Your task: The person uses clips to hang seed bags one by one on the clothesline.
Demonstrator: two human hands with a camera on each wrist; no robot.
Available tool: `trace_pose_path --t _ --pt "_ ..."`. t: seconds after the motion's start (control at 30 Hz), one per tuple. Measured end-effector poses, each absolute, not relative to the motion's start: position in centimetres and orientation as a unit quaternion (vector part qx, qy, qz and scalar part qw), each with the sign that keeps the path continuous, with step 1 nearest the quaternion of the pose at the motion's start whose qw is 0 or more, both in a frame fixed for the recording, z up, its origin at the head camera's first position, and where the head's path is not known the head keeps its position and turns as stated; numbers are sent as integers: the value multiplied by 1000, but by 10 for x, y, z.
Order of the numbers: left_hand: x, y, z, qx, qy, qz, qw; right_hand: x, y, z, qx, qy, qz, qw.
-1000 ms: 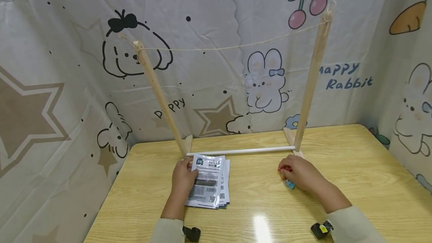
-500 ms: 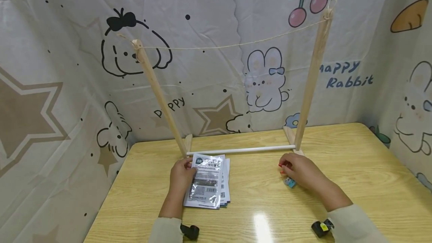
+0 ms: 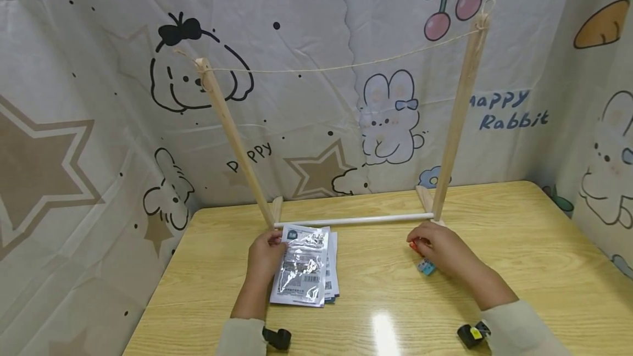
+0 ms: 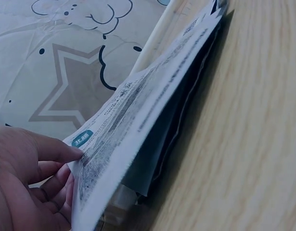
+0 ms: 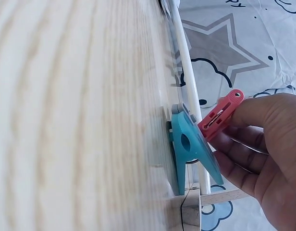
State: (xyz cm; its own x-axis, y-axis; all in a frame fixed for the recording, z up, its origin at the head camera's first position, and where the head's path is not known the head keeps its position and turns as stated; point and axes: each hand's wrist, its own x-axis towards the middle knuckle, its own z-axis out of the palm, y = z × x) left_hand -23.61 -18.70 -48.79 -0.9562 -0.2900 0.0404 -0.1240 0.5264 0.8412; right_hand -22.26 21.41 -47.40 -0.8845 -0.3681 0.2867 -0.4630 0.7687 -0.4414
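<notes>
My left hand pinches the left edge of the top printed packet, thumb over its face. In the left wrist view that packet's near edge tilts up off the ones under it. Several packets lie stacked beneath, fanned out to the right. My right hand pinches a red clothespin between thumb and fingers. Right below, a teal clothespin rests on the table, close by the curled fingers in the right wrist view.
Behind the hands stands a wooden frame with a left post, a right post and a white bottom rod. A thin string runs between the post tops. Printed cloth hangs around the wooden table.
My left hand has moved slightly left, and glare has spread over the top packet as its tilt changed. My right fingers have shifted on the red clothespin, uncovering more of the teal one.
</notes>
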Motion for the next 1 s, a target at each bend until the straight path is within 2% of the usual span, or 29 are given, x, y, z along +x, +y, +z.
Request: trace_pose_path --t 0.73,1.0 --pt "-232 -187 -474 122 -812 -565 74 -219 209 -472 204 -926 309 76" --pt "-232 -186 -472 120 -791 -594 77 -220 204 -473 224 -913 326 95"
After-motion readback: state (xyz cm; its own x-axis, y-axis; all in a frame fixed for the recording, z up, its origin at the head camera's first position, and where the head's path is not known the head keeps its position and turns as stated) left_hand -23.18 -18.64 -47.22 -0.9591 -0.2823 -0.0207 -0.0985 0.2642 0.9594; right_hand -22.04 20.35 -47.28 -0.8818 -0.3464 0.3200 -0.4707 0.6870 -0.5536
